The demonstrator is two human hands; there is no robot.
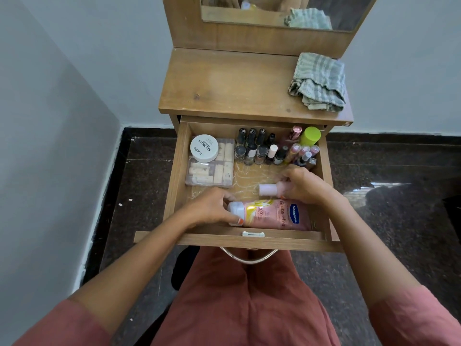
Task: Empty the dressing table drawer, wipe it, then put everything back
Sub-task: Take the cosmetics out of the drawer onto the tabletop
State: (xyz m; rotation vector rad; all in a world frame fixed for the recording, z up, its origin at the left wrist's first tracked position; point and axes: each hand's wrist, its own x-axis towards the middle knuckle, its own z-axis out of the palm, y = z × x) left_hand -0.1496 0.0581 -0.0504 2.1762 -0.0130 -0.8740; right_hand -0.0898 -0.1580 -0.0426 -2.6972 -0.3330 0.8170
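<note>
Our left hand (212, 208) gripped the cap end of the lotion (272, 214) lying crosswise at the front of the drawer (174, 176); our right hand (304, 186) held a pink bottle (270, 189) just behind.

A home bedroom corner is shown: a wooden dressing table (232, 83) with mirror (279, 11), its drawer (174, 176) filled with cosmetics.

My white-capped pink Vaseline bottle (272, 216) bears a blue logo, the small bottle (274, 189) is paler pink, the cloth (319, 82) striped grey-green, the wood-grain drawer (175, 176) brown, the nail polish tub (204, 148) white, one cap (310, 136) lime.
</note>
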